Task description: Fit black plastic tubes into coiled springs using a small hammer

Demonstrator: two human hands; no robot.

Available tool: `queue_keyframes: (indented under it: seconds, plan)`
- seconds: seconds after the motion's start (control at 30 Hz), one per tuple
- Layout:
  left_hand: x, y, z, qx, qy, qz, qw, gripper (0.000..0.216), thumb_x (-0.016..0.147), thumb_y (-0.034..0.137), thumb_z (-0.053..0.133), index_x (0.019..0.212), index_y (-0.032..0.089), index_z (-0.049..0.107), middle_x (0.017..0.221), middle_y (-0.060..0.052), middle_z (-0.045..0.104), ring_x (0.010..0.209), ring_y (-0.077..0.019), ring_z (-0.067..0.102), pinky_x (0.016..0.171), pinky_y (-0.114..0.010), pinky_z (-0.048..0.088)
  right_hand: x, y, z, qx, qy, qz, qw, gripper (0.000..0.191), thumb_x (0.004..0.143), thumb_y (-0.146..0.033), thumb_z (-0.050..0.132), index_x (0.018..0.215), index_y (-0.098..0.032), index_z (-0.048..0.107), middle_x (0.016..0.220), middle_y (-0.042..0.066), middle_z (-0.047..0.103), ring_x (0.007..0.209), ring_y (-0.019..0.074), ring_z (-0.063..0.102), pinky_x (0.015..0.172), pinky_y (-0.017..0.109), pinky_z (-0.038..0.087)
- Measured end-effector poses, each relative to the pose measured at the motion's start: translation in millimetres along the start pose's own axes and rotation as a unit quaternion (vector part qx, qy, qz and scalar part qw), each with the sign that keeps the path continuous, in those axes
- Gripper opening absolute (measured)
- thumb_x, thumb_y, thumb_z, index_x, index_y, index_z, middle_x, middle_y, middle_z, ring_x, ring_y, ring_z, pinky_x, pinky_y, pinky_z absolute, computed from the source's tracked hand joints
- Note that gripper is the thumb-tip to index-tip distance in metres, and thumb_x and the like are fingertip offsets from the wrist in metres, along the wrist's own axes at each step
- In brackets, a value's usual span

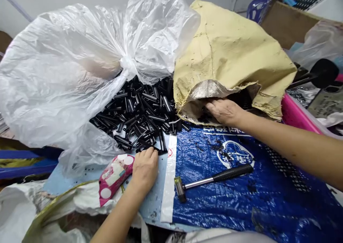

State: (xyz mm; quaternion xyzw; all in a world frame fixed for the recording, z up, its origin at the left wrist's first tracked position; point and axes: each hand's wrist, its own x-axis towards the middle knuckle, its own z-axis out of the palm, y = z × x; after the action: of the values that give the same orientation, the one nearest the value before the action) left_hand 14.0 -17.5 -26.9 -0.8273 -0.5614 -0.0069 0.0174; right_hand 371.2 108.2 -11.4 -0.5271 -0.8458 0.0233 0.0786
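Note:
My left hand [146,166] rests at the near edge of a heap of black tubes [144,111]. Its fingers are curled over a black tube [162,151] that shows just past the fingertips. My right hand [225,111] reaches into the mouth of a yellow woven sack [227,50], where its fingertips are hidden in shadow. A hammer [211,180] with a black grip lies on the blue printed plastic sheet [214,211] below my right arm. Close by my left wrist sits a pink packet with white dots [116,178].
A large clear plastic bag [64,64] spreads over the left and back of the heap. White sacking [83,200] lies at the near left. On the right stand a pink bin [300,114], a cardboard box [286,25] and a black round-headed object [324,73].

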Motion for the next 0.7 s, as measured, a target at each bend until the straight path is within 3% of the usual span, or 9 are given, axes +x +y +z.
queue_keyframes:
  seconds: [0.1,0.13,0.17,0.27,0.3,0.37,0.5,0.6,0.7]
  plan:
    - [5,-5,2,-0.013,-0.032,-0.006,0.999,0.025,0.092,0.017,0.045,0.078,0.02,0.066,0.086,-0.012,0.07,0.082,-0.0283,0.063,0.074,-0.04,0.042,-38,-34,-9,0.071,0.038,0.041,0.996,0.038,0.101,-0.031,0.038,0.128,-0.01,0.053,0.105,0.019,0.067,0.095,0.0286,0.065,0.083,0.041,0.05]
    - [6,-6,0,-0.041,-0.018,-0.009,0.999,0.024,0.092,0.019,0.045,0.077,0.02,0.064,0.085,-0.012,0.069,0.081,-0.0278,0.063,0.074,-0.04,0.042,-53,-49,-11,0.21,0.054,0.093,0.972,0.037,0.101,-0.036,0.039,0.127,-0.014,0.053,0.1,0.014,0.068,0.088,0.0255,0.065,0.078,0.038,0.051]
    - [6,-5,-3,-0.082,0.009,-0.019,0.996,0.023,0.092,0.021,0.045,0.076,0.021,0.062,0.084,-0.011,0.068,0.08,-0.027,0.062,0.074,-0.039,0.042,-68,-65,-11,0.372,0.031,0.143,0.916,0.036,0.101,-0.044,0.04,0.122,-0.018,0.055,0.093,0.01,0.068,0.08,0.0226,0.065,0.072,0.036,0.052]
    - [5,3,-15,-0.276,0.077,-0.089,0.954,0.018,0.09,0.029,0.05,0.075,0.022,0.055,0.081,-0.007,0.066,0.076,-0.0223,0.06,0.072,-0.034,0.043,-101,-112,-6,0.702,-0.038,0.279,0.654,0.048,0.097,-0.062,0.041,0.109,-0.02,0.059,0.084,0.005,0.065,0.065,0.0166,0.06,0.057,0.029,0.05]
    - [5,9,-19,-0.362,0.074,-0.119,0.921,0.018,0.089,0.032,0.054,0.073,0.022,0.053,0.078,-0.005,0.064,0.075,-0.0204,0.059,0.07,-0.032,0.043,-107,-124,-3,0.748,-0.045,0.306,0.588,0.049,0.095,-0.065,0.045,0.104,-0.02,0.061,0.082,0.003,0.063,0.062,0.0147,0.058,0.054,0.027,0.048]
    - [7,24,-25,-0.539,0.037,-0.179,0.822,0.029,0.082,0.038,0.065,0.067,0.022,0.046,0.069,0.0,0.059,0.068,-0.0157,0.056,0.063,-0.026,0.041,-113,-140,2,0.793,-0.045,0.332,0.51,0.05,0.09,-0.067,0.053,0.099,-0.019,0.062,0.077,0.001,0.061,0.058,0.0119,0.054,0.051,0.024,0.044]
    - [8,61,-28,-0.734,-0.007,-0.284,0.617,0.042,0.071,0.049,0.077,0.07,0.02,0.047,0.061,0.006,0.05,0.051,-0.0069,0.039,0.048,-0.019,0.029,-115,-151,3,0.807,-0.023,0.303,0.507,0.049,0.086,-0.067,0.062,0.096,-0.019,0.062,0.068,-0.004,0.054,0.049,0.0073,0.045,0.046,0.019,0.036]
    - [4,80,-29,-0.776,0.012,-0.31,0.549,0.044,0.072,0.051,0.079,0.094,0.021,0.056,0.063,0.007,0.053,0.053,-0.0063,0.042,0.049,-0.016,0.033,-119,-154,1,0.805,-0.01,0.272,0.527,0.049,0.089,-0.067,0.059,0.104,-0.021,0.061,0.061,-0.007,0.047,0.043,0.0051,0.035,0.041,0.018,0.028]
    - [-3,91,-34,-0.797,-0.01,-0.294,0.528,0.047,0.071,0.046,0.082,0.102,0.02,0.057,0.069,0.005,0.058,0.058,-0.0072,0.05,0.055,-0.017,0.04,-123,-157,1,0.814,0.007,0.273,0.513,0.049,0.091,-0.068,0.056,0.111,-0.024,0.061,0.058,-0.009,0.045,0.04,0.0051,0.031,0.039,0.018,0.026]
